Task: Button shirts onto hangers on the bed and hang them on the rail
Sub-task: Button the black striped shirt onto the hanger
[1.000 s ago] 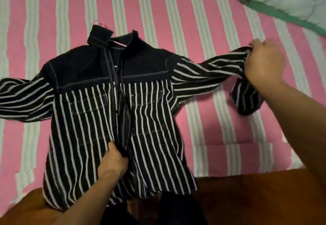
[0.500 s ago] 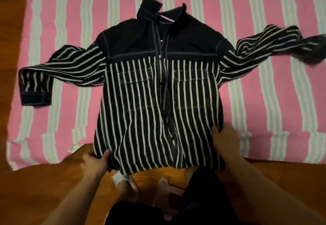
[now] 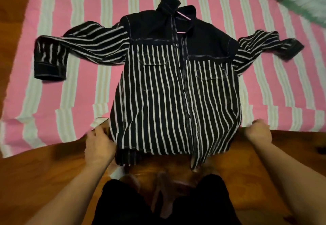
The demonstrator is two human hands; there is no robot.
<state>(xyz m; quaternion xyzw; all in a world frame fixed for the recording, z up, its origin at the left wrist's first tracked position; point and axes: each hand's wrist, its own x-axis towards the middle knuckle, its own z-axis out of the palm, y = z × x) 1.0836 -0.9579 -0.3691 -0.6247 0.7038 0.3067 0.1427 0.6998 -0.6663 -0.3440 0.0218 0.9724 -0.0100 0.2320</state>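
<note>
Both hands have slid outward: left hand [image 3: 99, 146] and right hand [image 3: 258, 133] pinch the striped shirt [image 3: 176, 97] hem corners (fingers curled, blurred), tugging it flat for buttoning.

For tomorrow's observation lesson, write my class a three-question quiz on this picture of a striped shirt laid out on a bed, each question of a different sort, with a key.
1. True or false: the striped shirt lies front up on the pink striped bedsheet.
2. Which shows inside the collar? A) a pink hanger B) a wooden hanger C) no hanger
3. Fill in: the left hand and the right hand are at the shirt's two bottom ____.

Key
1. True; both chest pockets and the placket face up.
2. A; a thin pink bar shows in the open collar.
3. Corners; one hand at each side of the hem.
</note>
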